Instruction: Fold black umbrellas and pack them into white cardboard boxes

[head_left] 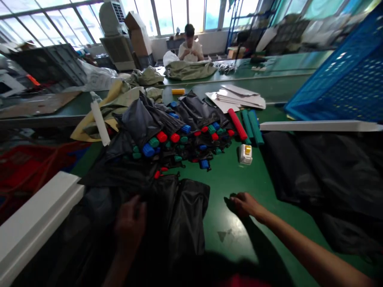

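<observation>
Black fabric bags (pixel 190 215) lie before me on the green table. My left hand (pixel 131 221) is over the bags on the left, in shadow and blurred; its fingers cannot be read clearly. Off to the right, my right hand (pixel 247 205) hovers near bare green tabletop, its fingers curled together. What they hold, if anything, cannot be made out. Beyond both hands is a pile of black bags (pixel 140 119) with red, blue and green rolled ends (pixel 175 138) showing. A small white device with a yellow part (pixel 245 154) sits beyond my right hand.
A red roll (pixel 237 124) and green rolls (pixel 255 127) lie by white cards (pixel 239 97). More black fabric (pixel 326 171) covers the right side, below a leaning blue crate (pixel 344 75). White bars (pixel 38 223) flank the workspace. A person (pixel 190 46) sits across the far table.
</observation>
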A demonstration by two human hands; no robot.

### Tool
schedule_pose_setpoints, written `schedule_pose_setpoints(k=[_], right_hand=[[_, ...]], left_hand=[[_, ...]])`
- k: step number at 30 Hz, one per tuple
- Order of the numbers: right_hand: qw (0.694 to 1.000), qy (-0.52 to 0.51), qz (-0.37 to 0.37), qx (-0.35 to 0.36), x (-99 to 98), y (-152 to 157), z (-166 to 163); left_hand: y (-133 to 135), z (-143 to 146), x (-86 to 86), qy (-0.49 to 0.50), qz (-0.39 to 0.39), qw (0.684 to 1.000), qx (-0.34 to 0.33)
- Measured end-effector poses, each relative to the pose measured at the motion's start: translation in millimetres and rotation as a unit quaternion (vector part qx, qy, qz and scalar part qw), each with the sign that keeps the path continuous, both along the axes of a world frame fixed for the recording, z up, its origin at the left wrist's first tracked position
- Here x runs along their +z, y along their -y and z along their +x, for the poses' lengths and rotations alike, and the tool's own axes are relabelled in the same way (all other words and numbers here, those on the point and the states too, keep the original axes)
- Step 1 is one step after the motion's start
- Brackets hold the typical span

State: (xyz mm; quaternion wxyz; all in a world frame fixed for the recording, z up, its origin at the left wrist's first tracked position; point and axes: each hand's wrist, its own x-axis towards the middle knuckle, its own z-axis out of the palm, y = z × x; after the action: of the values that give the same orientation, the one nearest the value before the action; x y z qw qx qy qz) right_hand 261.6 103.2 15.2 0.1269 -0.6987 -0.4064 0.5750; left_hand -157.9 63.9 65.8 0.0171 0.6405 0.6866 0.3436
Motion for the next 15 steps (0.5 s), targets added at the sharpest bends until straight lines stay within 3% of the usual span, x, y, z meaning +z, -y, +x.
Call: schedule_pose_setpoints(k=[3,6,8,10,13,15], right_hand=[[0.996,-0.075,-0.045,0.036,5.9,11,-48],[0.989,-0.128,-0.071,0.023,8.8,23,-96],[0.986,-0.149,-0.071,-0.007,8.8,26,-118],[0.984,-0.157,-0.072,-0.036,8.7,22,-128],[0.982,-0.16,-0.085,-0.058,10.2,11,-123],[0.981,-0.162,-0.085,-0.063,12.1,5,-111]], left_hand=[[24,65,-26.8,-0.018,-0.139,0.989,-0.051],[23,112,-49.2,-0.041,-0.308,0.951,0.008],[14,122,-50.0,-0.031,-0.381,0.922,0.054],[3,122,-43.6,0.02,-0.418,0.907,0.051],[-5,124,-37.0,0.108,-0.436,0.894,0.007],[-4,133,-40.1,0.133,-0.427,0.894,0.02]])
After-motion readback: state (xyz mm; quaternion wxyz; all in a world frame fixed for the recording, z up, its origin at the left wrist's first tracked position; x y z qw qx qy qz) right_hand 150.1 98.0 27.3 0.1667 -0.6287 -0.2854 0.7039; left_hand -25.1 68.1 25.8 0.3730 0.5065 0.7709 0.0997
